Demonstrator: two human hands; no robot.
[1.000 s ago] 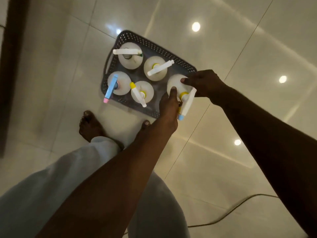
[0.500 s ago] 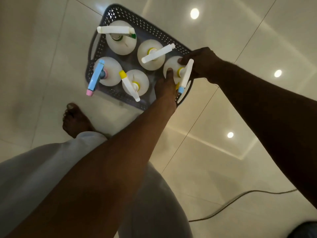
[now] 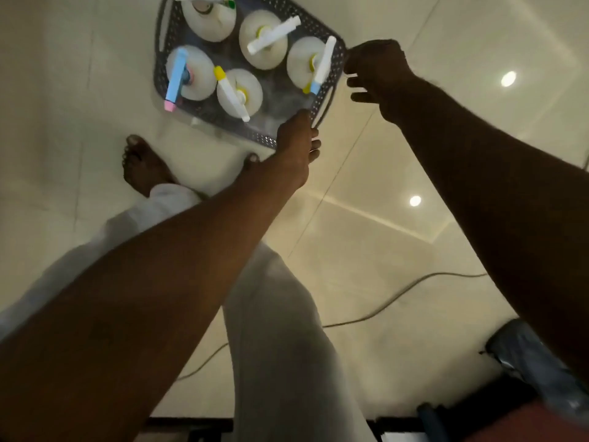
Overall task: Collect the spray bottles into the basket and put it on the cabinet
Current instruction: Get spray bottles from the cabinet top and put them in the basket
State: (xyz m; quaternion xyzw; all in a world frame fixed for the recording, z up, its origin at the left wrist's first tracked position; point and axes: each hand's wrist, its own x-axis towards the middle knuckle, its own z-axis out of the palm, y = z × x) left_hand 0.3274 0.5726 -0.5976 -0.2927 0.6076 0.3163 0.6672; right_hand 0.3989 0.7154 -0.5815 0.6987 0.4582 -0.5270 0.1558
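Note:
A grey perforated basket (image 3: 160, 55) stands on the tiled floor at the top of the head view. Several white spray bottles stand upright in it. The rightmost bottle (image 3: 301, 63) has a white trigger with a blue tip, and the bottle at the left (image 3: 199, 74) has a blue and pink head. My left hand (image 3: 296, 138) is at the basket's near right corner, thumb on the rim and fingers curled by the side handle. My right hand (image 3: 377, 71) hovers just off the basket's right rim with its fingers apart, holding nothing.
My bare foot (image 3: 140, 164) and white trouser leg (image 3: 274, 314) are just in front of the basket. A thin cable (image 3: 398, 295) runs across the glossy floor at the right. A dark, blue-grey object (image 3: 529, 358) sits at the lower right edge.
Both hands have come off the rightmost bottle, which now stands free in the basket. My left hand dropped to the near right corner and my right hand drew away to the right.

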